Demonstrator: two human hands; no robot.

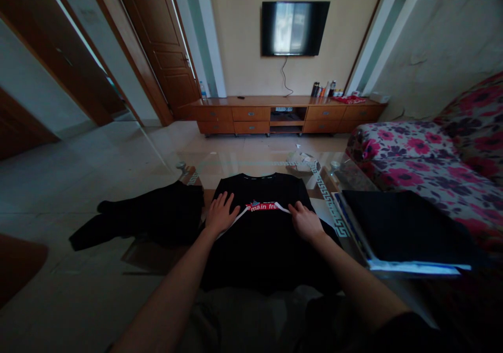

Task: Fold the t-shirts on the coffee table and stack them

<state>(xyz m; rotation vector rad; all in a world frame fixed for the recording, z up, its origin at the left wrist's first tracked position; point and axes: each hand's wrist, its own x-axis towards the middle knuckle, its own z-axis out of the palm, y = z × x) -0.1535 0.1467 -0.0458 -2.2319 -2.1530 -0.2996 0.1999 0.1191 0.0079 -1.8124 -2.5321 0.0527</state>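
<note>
Head view, counted from left to right: one dark garment (157,214) in a loose heap left of centre, two bare hands, one black shirt (267,243) spread out at the lower centre with its neckline toward the top of the frame, and one stack (404,227) with a black top layer and pale edges at the lower right. Across the shirt's chest runs one red band (264,207) with white lettering, and two white strips (239,215) slant down from it, one toward each hand. The left hand (222,214) lies palm down on the left part of the shirt, its fingers spread apart. The right hand (308,222) rests at the shirt's right part with its fingers bent inward beside the other strip; whether they are clamped on the cloth I cannot tell. Both forearms reach up from the bottom of the frame, angled inward. Beneath the shirt is a glass surface (324,206) with a pale key-pattern border. Around it, one panelled brown door (165,44) stands at the upper left, a long low wooden cabinet (251,113) crosses the upper middle, one television (295,28) hangs on the wall above that, several bottles (324,89) stand on the cabinet's right half, and a sofa (408,143) in floral cloth fills the right edge.
</note>
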